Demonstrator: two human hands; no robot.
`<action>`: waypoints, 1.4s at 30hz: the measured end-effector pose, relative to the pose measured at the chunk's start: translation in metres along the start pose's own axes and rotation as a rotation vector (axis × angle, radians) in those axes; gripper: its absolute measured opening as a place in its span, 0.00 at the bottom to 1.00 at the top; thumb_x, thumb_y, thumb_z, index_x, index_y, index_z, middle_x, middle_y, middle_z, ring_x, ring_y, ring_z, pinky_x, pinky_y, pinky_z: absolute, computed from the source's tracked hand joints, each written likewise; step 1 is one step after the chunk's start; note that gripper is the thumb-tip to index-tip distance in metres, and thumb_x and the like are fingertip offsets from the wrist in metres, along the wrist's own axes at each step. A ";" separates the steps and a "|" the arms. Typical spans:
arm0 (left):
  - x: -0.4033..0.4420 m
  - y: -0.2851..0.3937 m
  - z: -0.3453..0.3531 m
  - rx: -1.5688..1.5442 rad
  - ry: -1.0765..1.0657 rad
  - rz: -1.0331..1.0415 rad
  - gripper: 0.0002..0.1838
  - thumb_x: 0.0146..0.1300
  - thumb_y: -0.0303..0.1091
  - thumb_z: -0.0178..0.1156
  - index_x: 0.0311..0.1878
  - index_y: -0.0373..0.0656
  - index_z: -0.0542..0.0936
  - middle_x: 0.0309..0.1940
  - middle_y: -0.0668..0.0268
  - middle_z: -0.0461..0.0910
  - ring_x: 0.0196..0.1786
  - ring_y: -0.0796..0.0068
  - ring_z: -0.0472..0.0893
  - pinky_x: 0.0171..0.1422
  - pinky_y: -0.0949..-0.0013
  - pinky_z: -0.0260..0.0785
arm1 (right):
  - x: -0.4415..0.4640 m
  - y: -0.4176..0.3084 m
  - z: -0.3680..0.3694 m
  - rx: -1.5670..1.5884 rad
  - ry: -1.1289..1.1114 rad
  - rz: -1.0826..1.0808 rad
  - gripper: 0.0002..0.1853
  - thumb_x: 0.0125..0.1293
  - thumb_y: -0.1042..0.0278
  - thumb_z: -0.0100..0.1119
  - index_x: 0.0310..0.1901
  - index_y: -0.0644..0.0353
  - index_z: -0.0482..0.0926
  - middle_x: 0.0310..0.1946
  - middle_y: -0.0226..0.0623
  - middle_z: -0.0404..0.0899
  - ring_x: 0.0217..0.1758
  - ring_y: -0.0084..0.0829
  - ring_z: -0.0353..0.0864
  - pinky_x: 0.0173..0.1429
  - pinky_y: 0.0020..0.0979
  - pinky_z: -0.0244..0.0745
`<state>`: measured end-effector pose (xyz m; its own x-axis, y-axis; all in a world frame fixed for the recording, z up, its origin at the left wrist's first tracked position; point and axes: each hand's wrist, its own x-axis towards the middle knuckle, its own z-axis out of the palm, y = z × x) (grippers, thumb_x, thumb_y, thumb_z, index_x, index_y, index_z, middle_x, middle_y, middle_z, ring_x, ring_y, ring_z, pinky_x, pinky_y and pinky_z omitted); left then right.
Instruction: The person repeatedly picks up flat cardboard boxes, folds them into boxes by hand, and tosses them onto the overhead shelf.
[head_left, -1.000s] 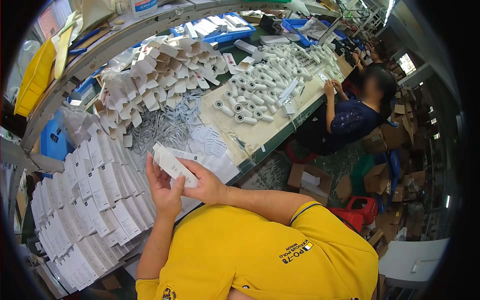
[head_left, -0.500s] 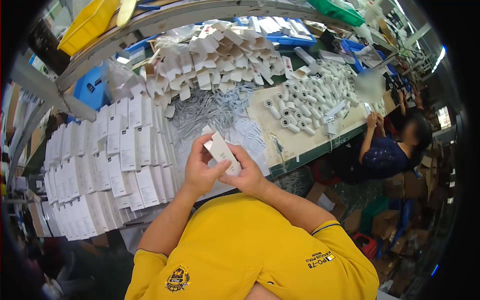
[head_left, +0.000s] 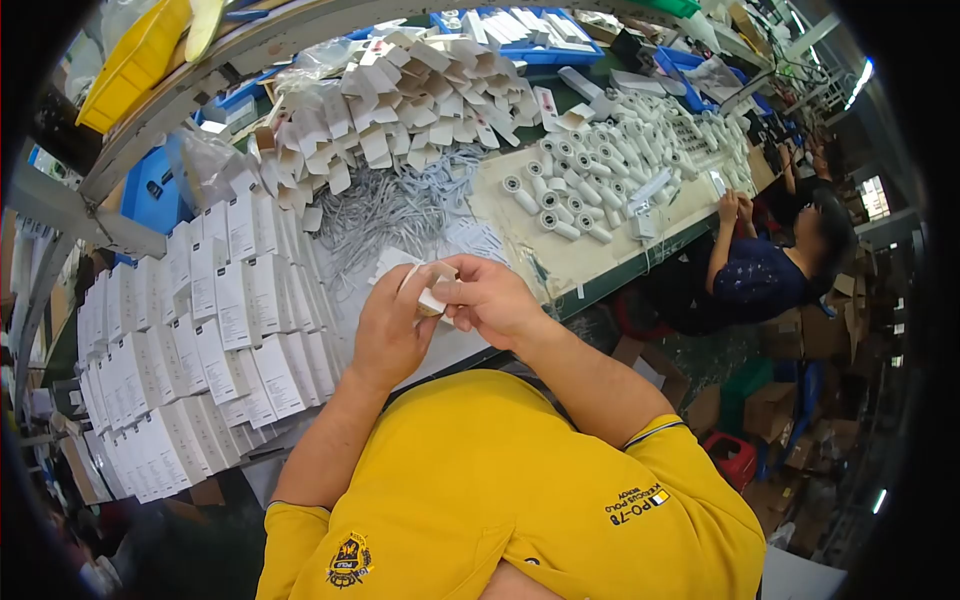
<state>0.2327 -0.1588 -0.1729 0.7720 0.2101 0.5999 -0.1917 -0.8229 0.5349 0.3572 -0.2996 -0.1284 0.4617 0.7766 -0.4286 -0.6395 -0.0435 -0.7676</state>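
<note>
In front of my chest, a small white box (head_left: 431, 300) is held between both hands, with one end turned toward me. My left hand (head_left: 390, 325) wraps round its left side. The fingers of my right hand (head_left: 492, 300) are bent against the end and right side, thumb on the end flap. Much of the box is hidden by fingers. Just beyond my hands lie folded paper sheets (head_left: 478, 240) and a heap of grey cables (head_left: 375, 215). To the left, closed white boxes (head_left: 235, 300) stand in tight stacked rows.
Open white cartons (head_left: 410, 100) are heaped at the back. White cylindrical devices (head_left: 590, 185) crowd the board at right. A blue bin (head_left: 160, 195) sits behind the stacks, and a yellow tray (head_left: 130, 65) is on the shelf above. At the right, a person (head_left: 765, 265) works at the table edge.
The box has turned from lying lengthwise, with its printed side showing, to end-on toward me. My right hand has moved up to its end. The whole view has shifted slightly.
</note>
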 end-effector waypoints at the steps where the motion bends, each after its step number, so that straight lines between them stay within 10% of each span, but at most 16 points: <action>1: -0.001 0.000 0.003 -0.040 0.024 -0.020 0.39 0.52 0.20 0.72 0.70 0.42 0.71 0.62 0.54 0.78 0.51 0.52 0.83 0.55 0.60 0.77 | 0.002 0.000 -0.002 0.045 0.004 -0.010 0.12 0.71 0.81 0.59 0.55 0.64 0.81 0.36 0.36 0.82 0.30 0.21 0.77 0.31 0.19 0.72; 19: -0.015 -0.002 0.001 -0.141 -0.061 -0.076 0.45 0.50 0.13 0.69 0.74 0.42 0.65 0.67 0.52 0.75 0.62 0.51 0.80 0.65 0.60 0.75 | -0.014 0.032 0.019 -0.296 0.112 -0.602 0.11 0.72 0.79 0.62 0.54 0.69 0.82 0.36 0.40 0.83 0.29 0.21 0.78 0.30 0.21 0.77; 42: -0.025 -0.004 0.010 -0.075 -0.082 -0.205 0.42 0.54 0.18 0.67 0.74 0.37 0.65 0.63 0.49 0.78 0.54 0.50 0.84 0.59 0.58 0.77 | 0.005 0.034 0.022 -0.381 0.300 -0.297 0.09 0.68 0.75 0.67 0.48 0.67 0.83 0.29 0.35 0.81 0.21 0.20 0.75 0.25 0.21 0.74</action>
<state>0.2200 -0.1655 -0.1958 0.8453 0.3231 0.4256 -0.0678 -0.7251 0.6852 0.3245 -0.2835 -0.1462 0.7781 0.5797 -0.2417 -0.2139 -0.1172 -0.9698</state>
